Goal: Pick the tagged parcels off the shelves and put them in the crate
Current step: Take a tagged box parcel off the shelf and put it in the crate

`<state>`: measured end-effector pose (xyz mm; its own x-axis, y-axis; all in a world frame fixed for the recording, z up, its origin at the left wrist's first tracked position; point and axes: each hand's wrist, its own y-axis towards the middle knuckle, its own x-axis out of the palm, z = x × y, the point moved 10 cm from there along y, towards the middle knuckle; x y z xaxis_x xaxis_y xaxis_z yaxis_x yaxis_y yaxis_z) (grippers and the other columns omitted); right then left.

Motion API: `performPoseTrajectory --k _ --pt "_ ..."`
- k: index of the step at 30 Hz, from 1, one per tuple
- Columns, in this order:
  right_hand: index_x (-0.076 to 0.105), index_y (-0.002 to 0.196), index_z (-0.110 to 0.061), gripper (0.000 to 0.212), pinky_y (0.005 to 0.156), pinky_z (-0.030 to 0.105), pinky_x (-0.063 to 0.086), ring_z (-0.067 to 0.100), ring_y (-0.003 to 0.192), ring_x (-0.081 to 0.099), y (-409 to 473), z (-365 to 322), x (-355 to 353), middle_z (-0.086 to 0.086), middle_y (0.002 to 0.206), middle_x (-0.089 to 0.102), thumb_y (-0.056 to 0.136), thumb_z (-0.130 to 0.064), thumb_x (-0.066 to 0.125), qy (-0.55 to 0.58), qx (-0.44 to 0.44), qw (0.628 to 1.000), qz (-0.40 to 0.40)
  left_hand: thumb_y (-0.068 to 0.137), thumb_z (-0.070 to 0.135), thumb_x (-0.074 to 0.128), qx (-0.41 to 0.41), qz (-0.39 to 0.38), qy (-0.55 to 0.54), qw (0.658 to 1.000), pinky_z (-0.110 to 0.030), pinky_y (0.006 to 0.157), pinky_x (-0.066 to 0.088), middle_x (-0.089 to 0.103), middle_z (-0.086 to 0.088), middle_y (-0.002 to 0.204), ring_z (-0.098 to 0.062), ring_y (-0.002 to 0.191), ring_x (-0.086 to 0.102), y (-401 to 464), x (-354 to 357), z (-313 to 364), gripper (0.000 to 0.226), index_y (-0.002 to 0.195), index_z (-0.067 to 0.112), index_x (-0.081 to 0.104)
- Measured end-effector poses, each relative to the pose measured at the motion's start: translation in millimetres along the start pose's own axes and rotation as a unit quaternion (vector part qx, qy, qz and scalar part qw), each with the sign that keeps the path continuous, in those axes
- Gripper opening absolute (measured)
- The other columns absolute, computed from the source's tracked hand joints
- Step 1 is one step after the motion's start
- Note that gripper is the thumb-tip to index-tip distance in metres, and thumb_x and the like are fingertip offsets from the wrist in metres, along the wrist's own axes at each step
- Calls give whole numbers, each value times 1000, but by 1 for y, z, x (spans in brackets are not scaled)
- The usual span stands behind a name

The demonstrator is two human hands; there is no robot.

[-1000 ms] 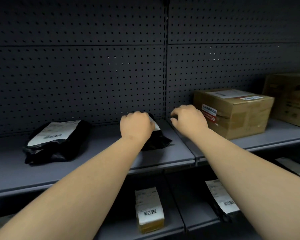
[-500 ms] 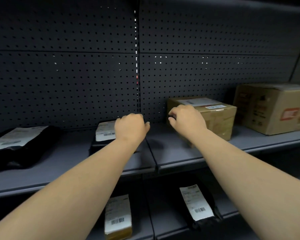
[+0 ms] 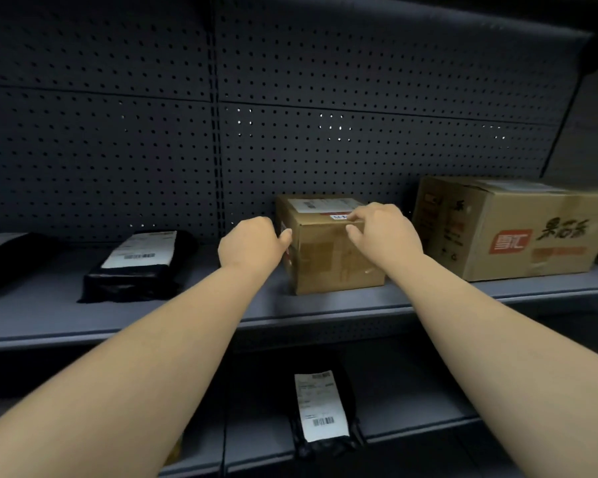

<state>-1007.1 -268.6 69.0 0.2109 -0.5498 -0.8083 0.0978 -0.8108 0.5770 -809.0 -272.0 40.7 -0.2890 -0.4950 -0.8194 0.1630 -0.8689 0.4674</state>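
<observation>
A small brown cardboard box (image 3: 328,257) with a white label on top stands on the grey middle shelf (image 3: 221,305). My left hand (image 3: 252,244) is at the box's left face, fingers curled and thumb touching its front left edge. My right hand (image 3: 382,234) rests on the box's top front right edge, fingers curled over the top and thumb on the front face. A black poly parcel (image 3: 135,267) with a white label lies on the same shelf to the left. No crate is in view.
A larger cardboard box (image 3: 508,229) with red print stands right of the small one. Another black parcel (image 3: 0,253) lies at the far left. On the lower shelf lies a black parcel (image 3: 323,412) with a barcode label. Dark pegboard (image 3: 118,150) backs the shelves.
The view has shifted right along the shelf. Both hands left the black parcel and moved onto the small cardboard box, the left at its side and the right on its top edge.
</observation>
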Motion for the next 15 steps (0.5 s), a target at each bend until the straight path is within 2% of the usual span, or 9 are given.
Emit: performPoseTrajectory --k 5,9,11,13,15 --pt "60 121 -21 33 87 40 46 27 112 49 -6 36 -4 6 122 59 93 -34 48 23 15 1000 -3 93 50 43 -53 -22 -84 995 -28 53 40 62 -6 74 -26 68 58 -7 11 15 42 94 14 63" --pt "59 120 -21 31 83 38 48 27 111 51 -5 59 -2 6 122 58 93 -33 48 87 50 995 -2 94 46 42 -90 -30 -133 986 -25 44 27 47 -3 55 -20 49 44 -6 16 17 43 72 12 56" --pt "56 123 -22 33 85 37 46 26 113 50 -4 67 0 5 126 56 94 -34 48 120 72 990 4 94 45 44 -117 -25 -164 979 -25 44 23 37 -2 50 -19 45 35 -5 16 14 50 56 13 42" --pt "50 130 -20 39 86 36 44 26 116 49 -1 72 6 5 130 53 94 -36 47 144 93 985 1 93 44 46 -148 -22 -203 968 -25 44 20 31 -2 48 -19 43 30 -3 19 10 54 50 14 33" --pt "46 134 -19 43 85 34 43 26 117 50 3 77 14 6 133 52 94 -37 47 186 118 975 -7 93 44 47 -177 -21 -238 955 -25 45 20 29 -2 46 -19 43 28 -2 22 6 56 48 14 31"
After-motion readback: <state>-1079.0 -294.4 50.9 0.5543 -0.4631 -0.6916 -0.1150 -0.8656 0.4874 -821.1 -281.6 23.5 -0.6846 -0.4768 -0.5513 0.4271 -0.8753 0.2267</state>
